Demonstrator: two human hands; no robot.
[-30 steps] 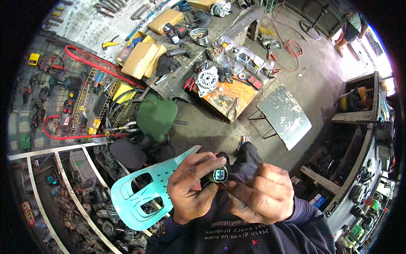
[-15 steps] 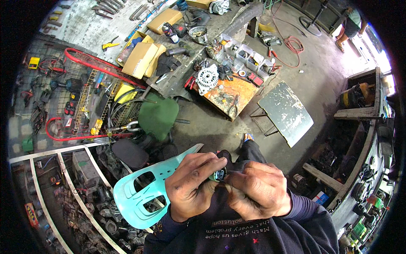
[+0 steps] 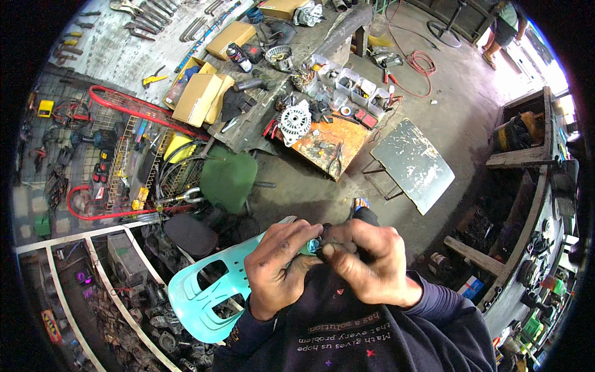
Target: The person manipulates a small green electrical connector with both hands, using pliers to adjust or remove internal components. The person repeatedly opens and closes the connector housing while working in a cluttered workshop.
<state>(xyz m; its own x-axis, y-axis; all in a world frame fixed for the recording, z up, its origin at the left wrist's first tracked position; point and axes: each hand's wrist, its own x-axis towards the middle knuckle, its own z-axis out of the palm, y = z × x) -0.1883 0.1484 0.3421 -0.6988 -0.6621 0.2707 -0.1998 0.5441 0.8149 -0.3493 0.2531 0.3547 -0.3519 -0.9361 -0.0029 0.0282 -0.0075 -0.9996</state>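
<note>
My left hand [image 3: 279,263] is closed round a small green-rimmed electrical connector [image 3: 311,247], held up in front of my chest. Only the connector's end, pale blue inside, shows between thumb and fingers. Right against it, my right hand [image 3: 377,263] is pinched shut, its thumb and forefinger meeting beside the connector's face. Something dark and small shows at those fingertips, too hidden to name. The fingers cover most of what lies between the two hands.
A turquoise plastic chair [image 3: 201,310] stands close by my left forearm. Ahead, a low table [image 3: 350,146] bears an alternator [image 3: 294,122], pliers [image 3: 335,160] and parts bins. A scratched grey stool [image 3: 414,167] is right of it. Another person [image 3: 505,31] is at the far right.
My right hand has shifted slightly up and left, closer over the connector. The connector has moved a little left and up in my left hand.
</note>
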